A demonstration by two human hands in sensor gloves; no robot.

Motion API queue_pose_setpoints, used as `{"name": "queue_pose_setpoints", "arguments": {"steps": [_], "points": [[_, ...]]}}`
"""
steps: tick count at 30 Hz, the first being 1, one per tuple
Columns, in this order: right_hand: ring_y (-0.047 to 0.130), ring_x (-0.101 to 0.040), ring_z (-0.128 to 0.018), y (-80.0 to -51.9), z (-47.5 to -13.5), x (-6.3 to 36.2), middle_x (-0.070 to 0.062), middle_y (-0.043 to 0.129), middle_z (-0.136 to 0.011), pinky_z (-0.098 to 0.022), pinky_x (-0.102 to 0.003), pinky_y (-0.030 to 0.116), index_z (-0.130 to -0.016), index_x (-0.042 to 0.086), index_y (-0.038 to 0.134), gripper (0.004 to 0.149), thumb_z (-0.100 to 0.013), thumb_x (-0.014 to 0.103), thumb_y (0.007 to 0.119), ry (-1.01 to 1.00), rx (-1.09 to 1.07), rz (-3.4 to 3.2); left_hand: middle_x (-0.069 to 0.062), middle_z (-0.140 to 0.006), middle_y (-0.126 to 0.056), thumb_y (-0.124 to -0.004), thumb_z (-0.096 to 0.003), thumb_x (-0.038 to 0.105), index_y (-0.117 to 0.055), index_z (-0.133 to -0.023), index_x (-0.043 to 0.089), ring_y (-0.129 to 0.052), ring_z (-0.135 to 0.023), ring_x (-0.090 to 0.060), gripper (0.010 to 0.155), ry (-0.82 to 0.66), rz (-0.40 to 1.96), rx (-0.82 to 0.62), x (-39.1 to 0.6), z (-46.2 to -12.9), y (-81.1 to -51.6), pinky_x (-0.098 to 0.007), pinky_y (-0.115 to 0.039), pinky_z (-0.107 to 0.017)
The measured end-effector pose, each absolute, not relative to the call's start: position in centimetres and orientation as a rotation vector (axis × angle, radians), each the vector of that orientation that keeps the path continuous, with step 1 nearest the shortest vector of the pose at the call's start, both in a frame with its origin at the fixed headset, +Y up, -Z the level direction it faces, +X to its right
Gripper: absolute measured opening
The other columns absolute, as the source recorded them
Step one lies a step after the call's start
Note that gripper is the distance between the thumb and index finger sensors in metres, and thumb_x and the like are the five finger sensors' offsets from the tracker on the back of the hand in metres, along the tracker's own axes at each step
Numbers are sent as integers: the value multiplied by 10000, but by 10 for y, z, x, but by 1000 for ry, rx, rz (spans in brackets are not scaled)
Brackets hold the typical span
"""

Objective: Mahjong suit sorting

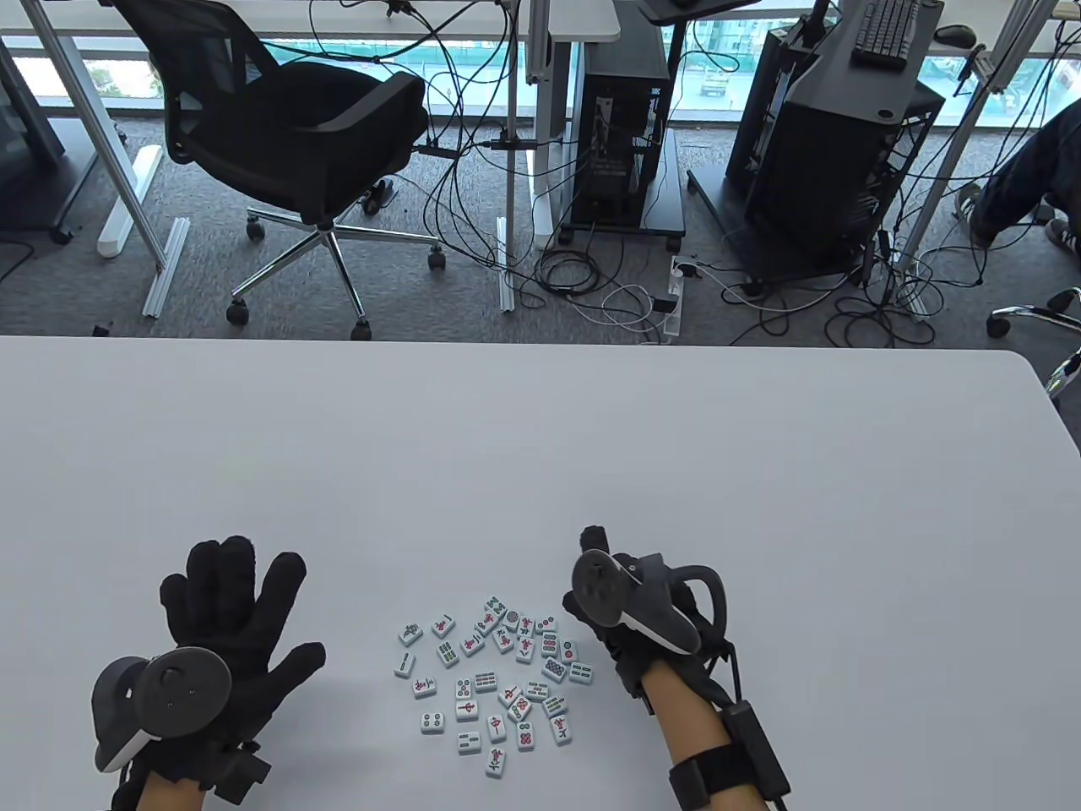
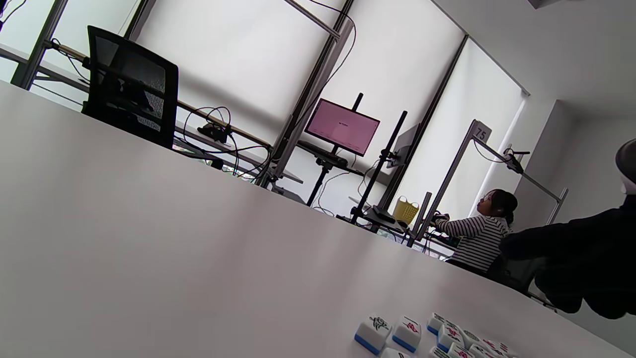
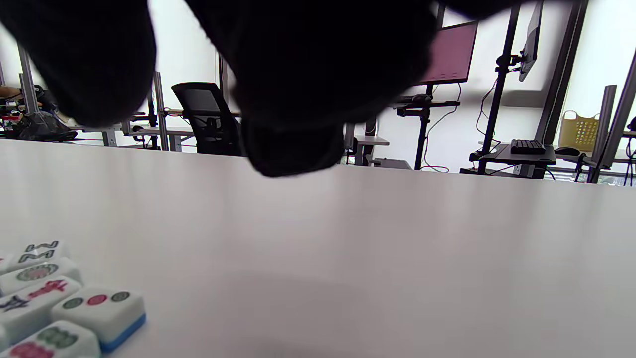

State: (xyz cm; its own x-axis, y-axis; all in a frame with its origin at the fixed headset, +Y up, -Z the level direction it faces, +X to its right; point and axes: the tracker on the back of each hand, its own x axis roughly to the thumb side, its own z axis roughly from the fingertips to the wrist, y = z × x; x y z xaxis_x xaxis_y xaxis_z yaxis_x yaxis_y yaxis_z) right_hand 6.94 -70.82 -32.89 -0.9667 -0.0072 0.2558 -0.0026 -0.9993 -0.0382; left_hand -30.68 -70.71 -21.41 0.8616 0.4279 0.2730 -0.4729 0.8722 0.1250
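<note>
A loose cluster of small white, blue-backed mahjong tiles is spread face up on the white table, near its front edge, between the two hands. The black-gloved left hand is laid flat to the left of the tiles, fingers straight and splayed, nothing held. The black-gloved right hand is seen just right of the cluster; its fingers are curled, and nothing is seen gripped.
</note>
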Motion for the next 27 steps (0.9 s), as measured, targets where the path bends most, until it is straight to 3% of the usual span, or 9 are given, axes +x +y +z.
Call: {"name": "queue_pose_setpoints", "arguments": {"steps": [5,9,13,18,22,27], "points": [[877,-104,0,-731,-342,21,-8,1014,-285,27,-238,780,-682,70,909,517,-358,470,853,-53,-517,-3000,196,-1093,176,-532,-445,786,-167,-1104,479,261,-1040,-124,814,-231,504,165,-309,-216,-710,-544,123,-699],[861,-94,27,-742,-346,-1,3,1003,-236,42,-242,776,-628,69,933,480,-356,457,858,-141,-552,-2935,194,-1091,180,-530,-448,783,-166,-1106,476,268,-1034,-125,812,-225,516,173,-310,-217,-709,-542,127,-696],[854,-88,35,-752,-350,-14,9,997,-223,46,-241,774,-609,74,941,461,-356,447,845,-214,-551,-2831,192,-1091,180,-529,-449,782,-166,-1107,474,268,-1034,-126,812,-228,523,175,-311,-217,-709,-542,125,-697],[852,-93,31,-753,-360,-8,3,996,-225,42,-247,773,-615,71,942,461,-362,441,834,-161,-478,-2875,192,-1092,179,-529,-450,782,-167,-1108,474,264,-1036,-129,811,-237,532,167,-308,-218,-709,-542,123,-699],[857,-95,15,-749,-367,-2,0,998,-244,29,-249,777,-670,80,925,475,-373,438,831,-171,-460,-2906,190,-1093,178,-529,-451,781,-168,-1108,473,262,-1037,-130,810,-245,530,162,-307,-218,-709,-543,122,-700],[852,-93,15,-745,-364,-12,1,994,-248,30,-246,771,-738,86,894,509,-367,432,853,-324,-502,-2879,190,-1095,176,-528,-451,781,-169,-1107,476,260,-1039,-130,808,-247,540,166,-307,-218,-709,-543,121,-701]]}}
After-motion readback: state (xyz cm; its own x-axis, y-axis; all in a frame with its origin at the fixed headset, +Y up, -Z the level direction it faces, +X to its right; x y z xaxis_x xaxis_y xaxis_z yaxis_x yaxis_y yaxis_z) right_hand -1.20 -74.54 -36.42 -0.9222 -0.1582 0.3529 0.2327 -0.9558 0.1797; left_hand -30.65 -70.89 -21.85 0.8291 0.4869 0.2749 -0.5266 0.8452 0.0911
